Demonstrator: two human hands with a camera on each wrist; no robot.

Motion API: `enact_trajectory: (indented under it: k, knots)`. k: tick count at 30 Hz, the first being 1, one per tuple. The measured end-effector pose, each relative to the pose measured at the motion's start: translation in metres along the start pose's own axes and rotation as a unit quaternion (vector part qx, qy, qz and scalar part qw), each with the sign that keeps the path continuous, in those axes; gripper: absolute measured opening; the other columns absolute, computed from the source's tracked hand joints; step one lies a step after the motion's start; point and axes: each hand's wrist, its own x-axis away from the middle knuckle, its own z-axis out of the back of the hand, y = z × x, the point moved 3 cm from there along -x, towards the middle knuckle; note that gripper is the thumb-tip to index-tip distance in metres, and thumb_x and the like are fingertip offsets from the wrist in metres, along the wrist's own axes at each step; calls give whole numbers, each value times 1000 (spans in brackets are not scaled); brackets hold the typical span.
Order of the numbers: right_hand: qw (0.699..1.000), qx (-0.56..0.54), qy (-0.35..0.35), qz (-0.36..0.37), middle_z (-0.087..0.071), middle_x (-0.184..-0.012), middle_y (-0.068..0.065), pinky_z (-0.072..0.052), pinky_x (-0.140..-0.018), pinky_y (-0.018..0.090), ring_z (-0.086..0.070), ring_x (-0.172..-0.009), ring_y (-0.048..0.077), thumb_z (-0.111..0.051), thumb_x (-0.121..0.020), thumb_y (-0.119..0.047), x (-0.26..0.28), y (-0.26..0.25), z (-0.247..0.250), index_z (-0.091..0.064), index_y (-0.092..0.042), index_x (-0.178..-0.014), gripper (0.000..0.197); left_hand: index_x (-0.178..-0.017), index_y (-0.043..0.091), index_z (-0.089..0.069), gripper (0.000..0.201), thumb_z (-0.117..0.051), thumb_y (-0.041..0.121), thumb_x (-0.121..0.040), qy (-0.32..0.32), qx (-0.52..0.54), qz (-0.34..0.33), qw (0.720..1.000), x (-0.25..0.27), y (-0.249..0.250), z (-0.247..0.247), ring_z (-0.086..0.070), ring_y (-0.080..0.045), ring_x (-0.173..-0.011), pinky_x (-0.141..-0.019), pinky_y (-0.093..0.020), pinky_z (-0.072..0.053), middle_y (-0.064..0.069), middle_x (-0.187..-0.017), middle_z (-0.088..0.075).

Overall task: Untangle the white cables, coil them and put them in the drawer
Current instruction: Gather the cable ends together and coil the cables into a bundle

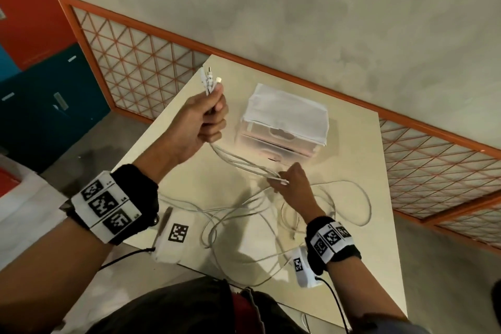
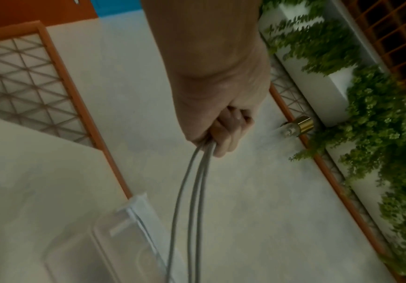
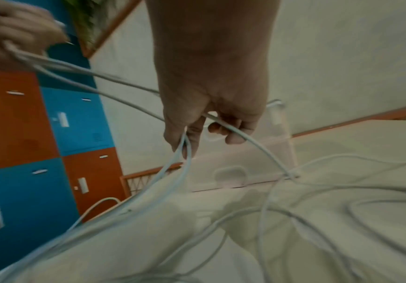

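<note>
Several white cables (image 1: 260, 214) lie tangled in loops on the cream table (image 1: 360, 144). My left hand (image 1: 208, 116) is raised above the table's left part and grips a bunch of cable ends, their plugs (image 1: 210, 80) sticking up out of the fist. From that fist (image 2: 223, 134) the cables (image 2: 197, 201) run down to my right hand (image 1: 287, 180). The right hand (image 3: 209, 134) holds the strands (image 3: 182, 153) between curled fingers just above the table, in front of the drawer unit (image 1: 284, 122). That unit is translucent plastic with a white cloth on top; its drawers look closed.
Orange-framed lattice panels (image 1: 141, 68) run behind the table. Blue and orange lockers (image 3: 51, 134) stand to the left. One cable loop (image 1: 244, 276) hangs over the table's near edge. Green plants (image 2: 379, 134) and a glass bulb with a brass base (image 2: 296, 126) show in the left wrist view.
</note>
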Motion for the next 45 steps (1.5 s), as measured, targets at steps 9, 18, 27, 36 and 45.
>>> enact_trajectory:
  k: [9, 18, 27, 36, 45]
  knots:
    - [990, -90, -39, 97, -59, -66, 23, -42, -62, 35, -56, -64, 21, -65, -71, -2, -5, -32, 36, -47, -23, -52, 34, -81, 30, -54, 43, -86, 43, -56, -67, -515, 43, 853, 11, -59, -11, -49, -11, -61, -55, -14, -37, 9, -70, -56]
    - [981, -144, -67, 116, -48, -59, 3, -52, -58, 31, -55, -52, 14, -56, -83, 8, 0, -46, 49, -51, 7, -72, 12, -130, 24, -42, 64, -71, 20, -73, -26, -508, 23, 861, 10, -60, -24, -45, -12, -57, -55, -18, -37, 4, -64, -47]
    - [989, -93, -20, 110, -42, -50, -3, -39, -44, 23, -55, -34, 14, -56, -82, -2, 2, -52, 53, -43, -7, -62, 25, -99, 24, -60, 55, -82, 54, -57, -31, -445, 63, 893, 11, -64, -33, -44, -4, -53, -57, -21, -36, 13, -66, -52]
    - [971, -202, -105, 70, -47, -48, -6, -42, -48, 27, -44, -38, 18, -70, -83, -15, 3, -35, 50, -49, -13, -78, 22, -64, 17, -61, 31, -59, 33, -89, 55, -387, -34, 920, 5, -48, -17, -38, -2, -36, -42, -11, -26, 9, -37, -43]
    - [991, -113, -76, 18, -50, -51, -11, -41, -64, 27, -53, -52, 9, -62, -88, -35, 5, 27, 60, -51, -10, -69, 34, -66, 17, -63, 34, -61, 44, -86, 370, -312, -56, 873, -6, -26, 52, -52, 1, -48, -55, -20, -41, 7, -52, -54]
